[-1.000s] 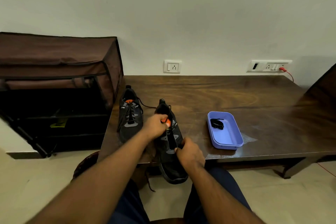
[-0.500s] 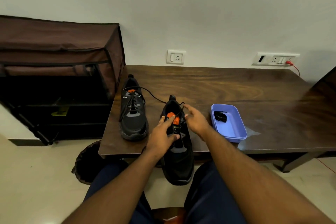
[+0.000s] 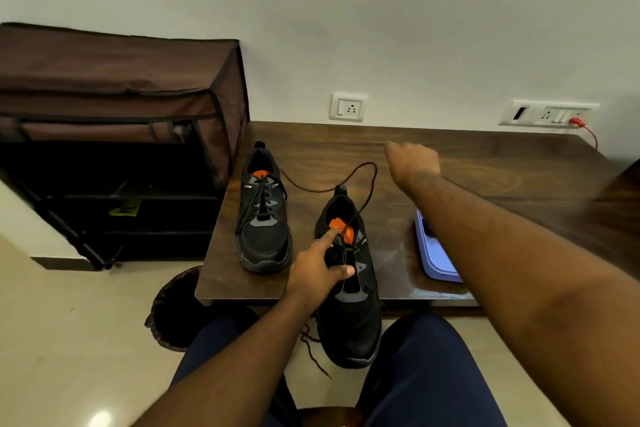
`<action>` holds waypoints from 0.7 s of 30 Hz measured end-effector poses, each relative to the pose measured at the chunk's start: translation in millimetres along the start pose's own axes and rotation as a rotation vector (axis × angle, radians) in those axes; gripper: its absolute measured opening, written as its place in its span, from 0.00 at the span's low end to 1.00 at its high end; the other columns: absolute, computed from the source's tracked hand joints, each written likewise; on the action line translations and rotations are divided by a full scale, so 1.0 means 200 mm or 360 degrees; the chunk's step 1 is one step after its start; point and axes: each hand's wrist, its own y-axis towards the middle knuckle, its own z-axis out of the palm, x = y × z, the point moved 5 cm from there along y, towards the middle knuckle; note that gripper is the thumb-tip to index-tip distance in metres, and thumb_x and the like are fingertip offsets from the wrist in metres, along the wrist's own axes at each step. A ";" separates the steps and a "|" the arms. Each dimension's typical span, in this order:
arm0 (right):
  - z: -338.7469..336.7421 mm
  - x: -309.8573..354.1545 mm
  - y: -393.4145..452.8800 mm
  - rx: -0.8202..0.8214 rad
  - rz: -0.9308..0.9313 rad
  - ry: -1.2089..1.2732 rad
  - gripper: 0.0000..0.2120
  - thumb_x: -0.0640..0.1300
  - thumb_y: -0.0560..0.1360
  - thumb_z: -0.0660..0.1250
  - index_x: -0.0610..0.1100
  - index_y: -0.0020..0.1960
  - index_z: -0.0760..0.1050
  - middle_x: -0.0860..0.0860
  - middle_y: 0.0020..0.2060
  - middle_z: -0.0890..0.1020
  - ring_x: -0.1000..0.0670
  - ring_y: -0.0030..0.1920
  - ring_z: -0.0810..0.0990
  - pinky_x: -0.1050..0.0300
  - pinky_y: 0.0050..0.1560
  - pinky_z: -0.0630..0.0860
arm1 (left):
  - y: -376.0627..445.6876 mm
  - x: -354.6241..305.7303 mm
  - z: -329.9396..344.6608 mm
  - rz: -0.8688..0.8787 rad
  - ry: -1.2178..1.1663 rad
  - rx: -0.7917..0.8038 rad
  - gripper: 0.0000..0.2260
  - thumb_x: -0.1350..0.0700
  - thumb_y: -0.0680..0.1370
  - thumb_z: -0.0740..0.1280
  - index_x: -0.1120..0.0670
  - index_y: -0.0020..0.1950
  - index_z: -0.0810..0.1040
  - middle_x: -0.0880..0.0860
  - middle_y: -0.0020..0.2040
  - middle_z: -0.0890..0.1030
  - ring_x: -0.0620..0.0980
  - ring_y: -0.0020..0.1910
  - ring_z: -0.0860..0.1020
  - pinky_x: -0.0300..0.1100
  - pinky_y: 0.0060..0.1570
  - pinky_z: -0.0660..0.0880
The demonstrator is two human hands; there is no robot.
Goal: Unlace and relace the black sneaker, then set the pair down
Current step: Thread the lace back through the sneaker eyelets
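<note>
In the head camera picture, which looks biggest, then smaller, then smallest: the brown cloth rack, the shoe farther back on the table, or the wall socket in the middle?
1. Brown cloth rack
2. Shoe farther back
3. Middle wall socket

These are apparent sizes only.

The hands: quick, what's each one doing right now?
Left hand: index finger on the orange tongue of the near sneaker, steadying it.
Right hand: raised, pulling the lace; grip hidden.
</note>
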 end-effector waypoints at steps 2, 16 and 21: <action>-0.01 -0.02 0.00 0.0085 0.0011 0.0004 0.19 0.35 0.79 0.58 0.46 0.67 0.70 0.44 0.61 0.78 0.41 0.59 0.78 0.47 0.53 0.75 | -0.01 0.00 0.00 -0.0009 -0.0025 -0.0014 0.38 0.52 0.71 0.76 0.36 0.76 0.61 0.50 0.69 0.75 0.51 0.67 0.74 0.48 0.66 0.72; 0.47 0.27 -0.61 0.0228 -0.0182 0.0824 0.30 0.36 0.76 0.59 0.51 0.75 0.62 0.48 0.76 0.61 0.42 0.71 0.67 0.45 0.67 0.70 | -0.52 0.34 0.09 -0.0925 -0.0563 0.0257 0.17 0.40 0.82 0.56 0.52 0.51 0.74 0.59 0.34 0.81 0.53 0.25 0.76 0.40 0.24 0.72; 0.44 0.40 -0.95 0.0119 -0.0553 0.1147 0.14 0.40 0.79 0.63 0.45 0.63 0.78 0.49 0.69 0.73 0.48 0.71 0.67 0.56 0.73 0.60 | -0.50 0.37 0.14 -0.1066 -0.0993 0.0318 0.15 0.48 0.81 0.64 0.60 0.54 0.77 0.61 0.46 0.83 0.57 0.38 0.82 0.48 0.38 0.81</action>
